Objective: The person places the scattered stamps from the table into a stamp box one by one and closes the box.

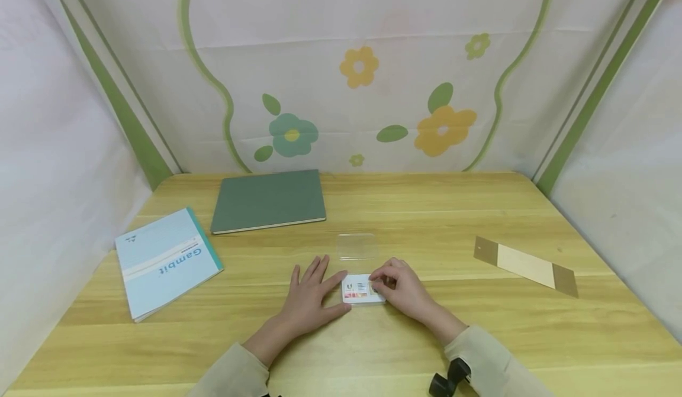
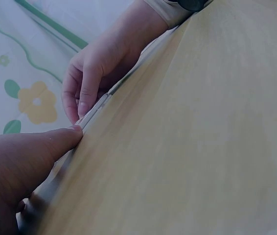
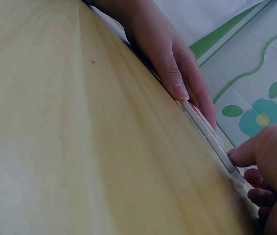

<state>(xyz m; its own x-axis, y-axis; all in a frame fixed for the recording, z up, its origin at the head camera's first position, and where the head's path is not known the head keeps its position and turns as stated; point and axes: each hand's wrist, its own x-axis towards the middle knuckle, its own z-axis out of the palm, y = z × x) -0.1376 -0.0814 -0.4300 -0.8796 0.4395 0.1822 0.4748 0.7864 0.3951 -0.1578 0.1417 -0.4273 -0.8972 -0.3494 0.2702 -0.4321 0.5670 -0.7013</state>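
A small, flat white box (image 1: 356, 289) with a printed label and a clear plastic edge lies on the table between the hands. My left hand (image 1: 307, 302) has its fingers spread, with index finger and thumb touching the box's two left corners. Curled over the right end is my right hand (image 1: 405, 290); its thumb and index fingertips meet the label beside a small yellowish square. In the right wrist view, the right thumb (image 3: 246, 151) rests on the box's upper edge. Just behind the box lies a clear rectangular plastic piece (image 1: 357, 247).
A dark green hardcover book (image 1: 269, 202) lies at the back left. A light blue notebook (image 1: 165, 261) sits at an angle on the left. To the right is a brown and cream strip (image 1: 524, 265). Flower-printed white cloth (image 1: 330, 18) encloses the wooden table (image 1: 405, 207).
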